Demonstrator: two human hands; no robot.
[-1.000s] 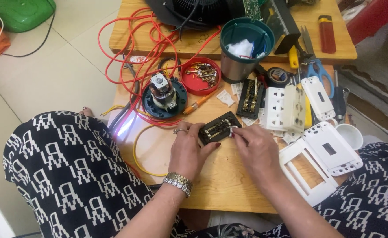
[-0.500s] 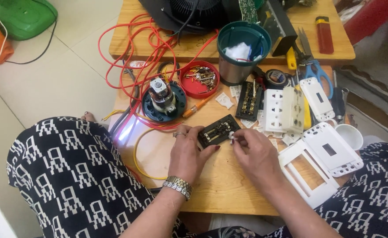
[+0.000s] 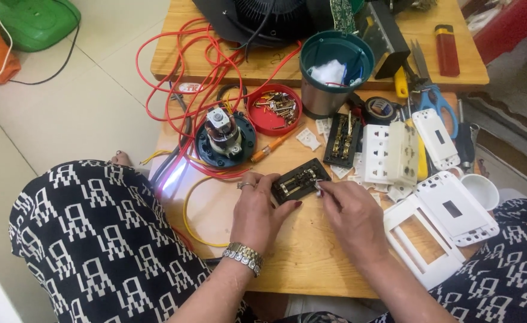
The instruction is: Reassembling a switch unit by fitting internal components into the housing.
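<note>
Steadying a small black rectangular switch module with brass contacts (image 3: 300,181) against the pale wooden tabletop (image 3: 311,263), the left hand (image 3: 257,212) curls around the module's near-left edge, thumb and fingers closed on it so it cannot slide. The right hand (image 3: 350,218) meets it from the right, fingertips pinched on a small metal piece (image 3: 318,189) at the module's right end; what that piece is cannot be told. A second black contact module (image 3: 342,140) lies farther off beside white plastic socket plates (image 3: 389,152), within easy reach. A red round lid holding brass screws (image 3: 273,109) sits far left of the hands, keeping loose parts together, near a dark blue motor base (image 3: 224,139) and red wires (image 3: 180,72).
</note>
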